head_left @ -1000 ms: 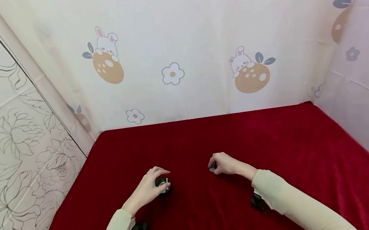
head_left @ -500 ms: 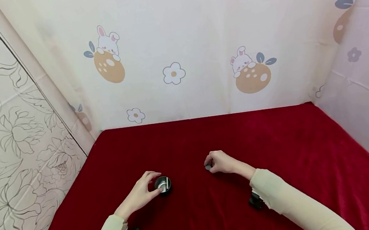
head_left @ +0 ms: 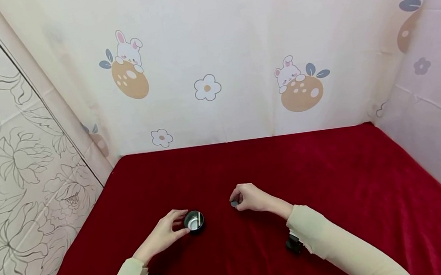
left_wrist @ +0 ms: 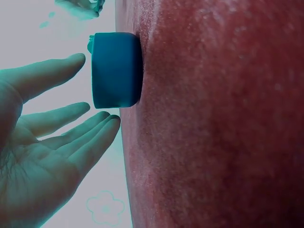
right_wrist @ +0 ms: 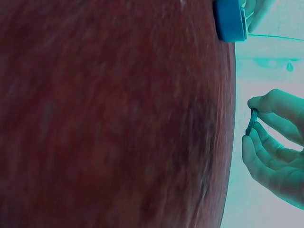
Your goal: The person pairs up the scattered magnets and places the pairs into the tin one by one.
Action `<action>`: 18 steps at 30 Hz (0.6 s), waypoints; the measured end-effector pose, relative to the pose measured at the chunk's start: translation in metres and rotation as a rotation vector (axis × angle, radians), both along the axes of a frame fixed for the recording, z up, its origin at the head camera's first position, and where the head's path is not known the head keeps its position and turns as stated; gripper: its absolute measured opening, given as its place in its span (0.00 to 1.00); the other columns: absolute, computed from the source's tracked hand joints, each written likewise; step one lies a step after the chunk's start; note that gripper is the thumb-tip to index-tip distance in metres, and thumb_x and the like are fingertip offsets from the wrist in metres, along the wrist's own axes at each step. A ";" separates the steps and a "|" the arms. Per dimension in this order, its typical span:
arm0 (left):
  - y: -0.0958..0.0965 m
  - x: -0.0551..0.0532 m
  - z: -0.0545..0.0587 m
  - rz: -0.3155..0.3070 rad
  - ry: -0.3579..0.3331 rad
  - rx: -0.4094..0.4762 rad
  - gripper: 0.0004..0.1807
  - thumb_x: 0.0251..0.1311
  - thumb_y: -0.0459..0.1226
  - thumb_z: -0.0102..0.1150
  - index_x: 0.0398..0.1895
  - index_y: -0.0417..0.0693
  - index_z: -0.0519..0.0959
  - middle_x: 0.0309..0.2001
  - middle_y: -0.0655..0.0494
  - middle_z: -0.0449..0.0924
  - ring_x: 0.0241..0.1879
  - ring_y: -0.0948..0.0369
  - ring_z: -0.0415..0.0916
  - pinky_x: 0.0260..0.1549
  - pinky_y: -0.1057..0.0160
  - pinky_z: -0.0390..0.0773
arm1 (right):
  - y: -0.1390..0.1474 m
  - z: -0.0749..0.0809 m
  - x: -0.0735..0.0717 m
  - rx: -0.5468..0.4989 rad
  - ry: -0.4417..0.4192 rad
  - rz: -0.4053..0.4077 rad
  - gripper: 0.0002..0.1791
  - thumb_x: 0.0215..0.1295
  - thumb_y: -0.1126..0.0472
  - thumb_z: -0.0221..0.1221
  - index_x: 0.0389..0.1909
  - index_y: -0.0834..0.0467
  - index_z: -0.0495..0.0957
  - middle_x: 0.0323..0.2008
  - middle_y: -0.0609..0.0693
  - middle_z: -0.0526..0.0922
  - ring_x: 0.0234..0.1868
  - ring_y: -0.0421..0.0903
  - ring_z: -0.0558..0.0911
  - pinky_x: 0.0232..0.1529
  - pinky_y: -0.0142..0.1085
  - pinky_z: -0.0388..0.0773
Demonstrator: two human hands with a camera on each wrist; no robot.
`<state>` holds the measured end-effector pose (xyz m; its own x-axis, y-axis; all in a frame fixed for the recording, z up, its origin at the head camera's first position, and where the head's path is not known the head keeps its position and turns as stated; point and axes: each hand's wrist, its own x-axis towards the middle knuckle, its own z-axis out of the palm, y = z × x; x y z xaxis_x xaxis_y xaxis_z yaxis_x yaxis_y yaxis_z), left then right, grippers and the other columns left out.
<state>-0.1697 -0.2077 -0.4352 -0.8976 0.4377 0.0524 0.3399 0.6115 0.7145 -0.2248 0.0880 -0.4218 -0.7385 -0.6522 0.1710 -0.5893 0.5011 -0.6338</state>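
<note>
A small round dark container (head_left: 194, 222) with a shiny silver inside stands upright on the red cloth in the head view, a pale strip lying across its right part. Beside its left side is my left hand (head_left: 165, 233), thumb and fingers spread. The left wrist view shows a gap between these fingertips and the container's smooth side (left_wrist: 117, 70). Right of the container, my right hand (head_left: 253, 197) pinches a small flat grey disc (head_left: 234, 203) between thumb and fingers. Seen edge-on in the right wrist view, the thin disc (right_wrist: 251, 121) is held above the cloth.
Red velvety cloth (head_left: 308, 168) covers the table. Behind it hangs a pale printed curtain (head_left: 234, 42), and a similar one (head_left: 430, 102) closes the right side. A flower-patterned panel (head_left: 26, 167) stands at the left. Each wrist carries a small black camera (head_left: 294, 244).
My left hand has drawn back leftward off the container, whose inside now shows fully. My right hand has moved left toward the container, carrying the disc.
</note>
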 end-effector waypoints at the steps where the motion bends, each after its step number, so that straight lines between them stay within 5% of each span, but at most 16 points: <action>1: 0.000 0.000 0.000 -0.002 -0.007 0.005 0.27 0.53 0.37 0.59 0.56 0.38 0.66 0.52 0.46 0.69 0.49 0.50 0.71 0.43 0.57 0.73 | -0.002 0.001 0.001 -0.004 0.000 0.000 0.09 0.48 0.71 0.59 0.33 0.65 0.80 0.28 0.51 0.75 0.28 0.44 0.75 0.28 0.27 0.72; 9: 0.007 0.004 0.010 -0.032 -0.057 0.066 0.25 0.53 0.30 0.57 0.55 0.29 0.65 0.50 0.37 0.69 0.47 0.45 0.72 0.41 0.55 0.74 | -0.025 0.002 0.011 -0.071 -0.019 -0.011 0.10 0.49 0.71 0.59 0.35 0.66 0.80 0.28 0.51 0.75 0.30 0.46 0.76 0.31 0.27 0.73; 14: 0.001 -0.005 -0.006 -0.031 -0.051 0.071 0.26 0.53 0.34 0.59 0.55 0.33 0.67 0.50 0.40 0.70 0.46 0.49 0.73 0.39 0.60 0.75 | -0.040 0.004 0.017 -0.098 -0.018 -0.008 0.10 0.48 0.71 0.59 0.35 0.65 0.80 0.28 0.51 0.75 0.30 0.45 0.76 0.31 0.26 0.73; 18: -0.001 -0.007 -0.007 -0.040 -0.052 0.080 0.26 0.51 0.36 0.61 0.53 0.33 0.69 0.49 0.40 0.71 0.45 0.50 0.74 0.38 0.62 0.76 | -0.048 0.005 0.019 -0.115 -0.020 0.007 0.10 0.48 0.71 0.60 0.34 0.66 0.80 0.28 0.51 0.75 0.30 0.46 0.76 0.31 0.26 0.73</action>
<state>-0.1769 -0.2090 -0.4427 -0.8821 0.4692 0.0427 0.3240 0.5384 0.7779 -0.2057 0.0397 -0.4167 -0.7379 -0.6344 0.2305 -0.5792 0.4198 -0.6988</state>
